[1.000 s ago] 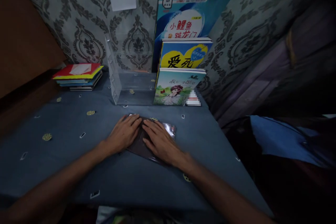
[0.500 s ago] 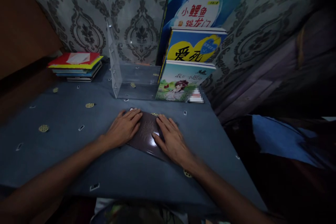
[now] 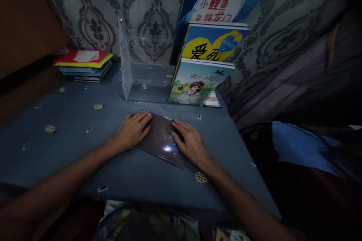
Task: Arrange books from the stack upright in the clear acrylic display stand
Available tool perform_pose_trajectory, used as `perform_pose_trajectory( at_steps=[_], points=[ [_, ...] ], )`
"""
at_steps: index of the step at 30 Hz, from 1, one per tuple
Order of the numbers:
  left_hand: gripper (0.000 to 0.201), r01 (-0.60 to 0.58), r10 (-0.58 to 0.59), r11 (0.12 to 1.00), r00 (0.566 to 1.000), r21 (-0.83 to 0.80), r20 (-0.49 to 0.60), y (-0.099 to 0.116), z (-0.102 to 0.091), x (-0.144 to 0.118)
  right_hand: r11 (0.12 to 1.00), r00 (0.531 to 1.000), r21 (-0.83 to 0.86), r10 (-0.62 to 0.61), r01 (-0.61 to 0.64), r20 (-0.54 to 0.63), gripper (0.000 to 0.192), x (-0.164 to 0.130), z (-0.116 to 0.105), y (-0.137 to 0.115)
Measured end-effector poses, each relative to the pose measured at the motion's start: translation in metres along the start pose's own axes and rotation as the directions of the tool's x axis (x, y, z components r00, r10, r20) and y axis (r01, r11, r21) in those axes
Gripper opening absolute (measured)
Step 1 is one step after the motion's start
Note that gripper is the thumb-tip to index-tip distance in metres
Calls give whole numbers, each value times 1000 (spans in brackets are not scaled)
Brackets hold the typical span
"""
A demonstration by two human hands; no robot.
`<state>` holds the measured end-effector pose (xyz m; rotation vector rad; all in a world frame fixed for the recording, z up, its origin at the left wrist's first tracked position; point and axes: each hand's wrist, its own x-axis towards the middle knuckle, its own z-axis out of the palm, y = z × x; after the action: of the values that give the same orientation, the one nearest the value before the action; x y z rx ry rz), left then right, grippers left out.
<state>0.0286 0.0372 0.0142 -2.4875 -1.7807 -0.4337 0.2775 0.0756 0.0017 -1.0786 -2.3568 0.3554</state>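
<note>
Damask-patterned wallpaper [image 3: 97, 19] rises behind the dim desk [image 3: 68, 154], whose blue-grey covering is printed with yellow pods and small white labels. Before us, near the front of the desk, a brown-covered book [image 3: 161, 137] lies closed and slightly slanted, showing lines of pale print, a bluish picture towards its right side and a bright patch of glare. Our left hand [image 3: 131, 131] lies over its left edge, palm down, fingers stretched out and held near one another. Our right hand [image 3: 190, 143] rests along the right edge, fingers gently bent, thumb standing apart from them — loosely spread rather than clenched. Just beyond the book we see a clear acrylic book rack [image 3: 127, 84], and the books in view stand at its right side: a green paperback [image 3: 200, 81] with a drawn character in front, a blue book with a yellow heart [image 3: 198, 45] behind it, and a larger blue picture book [image 3: 217, 3] at the back. Beside the rack's right corner sits a white triangular object [image 3: 212, 99], its details blurred. Farther left, well apart from our hands, books lie in a stack [image 3: 85, 66] — red and yellow covers uppermost.
</note>
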Motion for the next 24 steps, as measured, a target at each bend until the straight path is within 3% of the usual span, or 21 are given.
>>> perform_pose_trajectory(
  at_steps=[8, 16, 21, 24],
  points=[
    [35, -39, 41, 999, 997, 33, -67, 0, 0, -1, 999, 999, -8, 36, -36, -2, 33, 2, -5, -2],
    [35, -103, 141, 971, 976, 216, -166, -16, -6, 15, 996, 996, -31, 87, -88, -29, 28, -5, -11, -14],
    [37, -22, 59, 973, 986, 230, -153, -23, -5, 31, 998, 997, 62, -22, 18, 71, 28, -11, 0, -23],
    [34, 107, -89, 982, 989, 156, -119, -23, -7, 33, 996, 992, 84, -40, 31, 116, 28, -12, 2, -23]
  ],
)
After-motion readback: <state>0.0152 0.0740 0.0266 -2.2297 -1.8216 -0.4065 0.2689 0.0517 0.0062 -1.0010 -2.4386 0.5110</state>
